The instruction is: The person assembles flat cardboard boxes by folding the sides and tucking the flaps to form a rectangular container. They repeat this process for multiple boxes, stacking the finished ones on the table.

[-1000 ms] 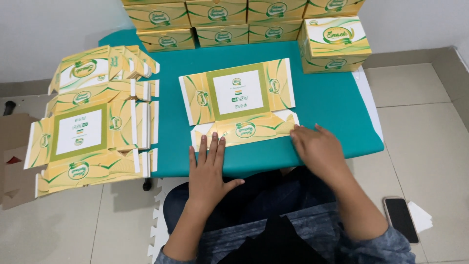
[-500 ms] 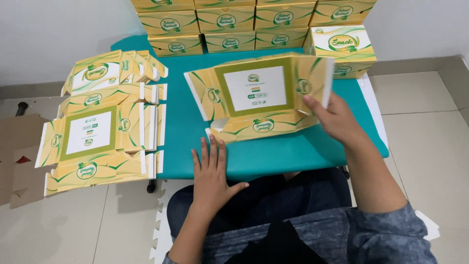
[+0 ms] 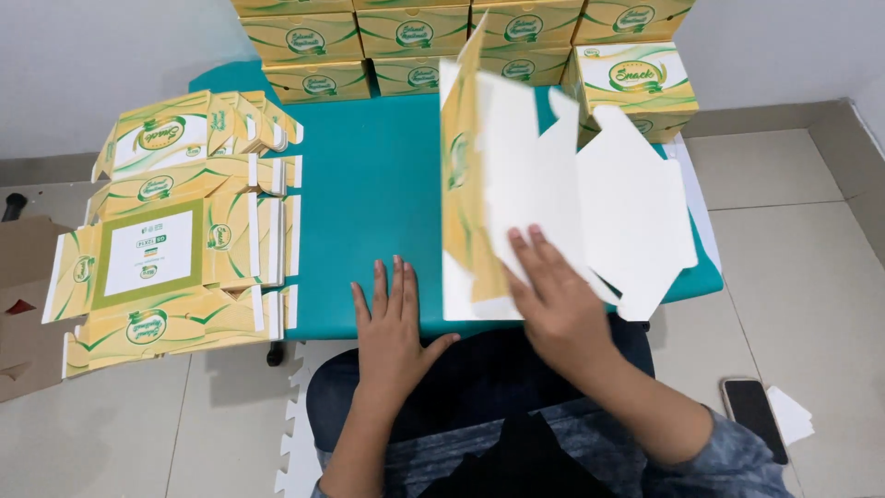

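Right hand [image 3: 553, 309], fingers spread, presses the flat, die-cut yellow-and-white cardboard box blank [image 3: 553, 198], tipped on edge with its white underside showing, over the teal worktop [image 3: 369, 175]; light, thin and bendable by appearance, best held along an edge; left hand [image 3: 392, 332] lies open and empty beside it. Left, a stack of unfolded blanks [image 3: 175, 249]; behind, closed assembled yellow boxes [image 3: 406, 37], contents unseen.

Top row of boxes [image 3: 410, 11] cut off by the edge; raised flat carton [image 3: 553, 194] hides the desk [image 3: 369, 175] behind.
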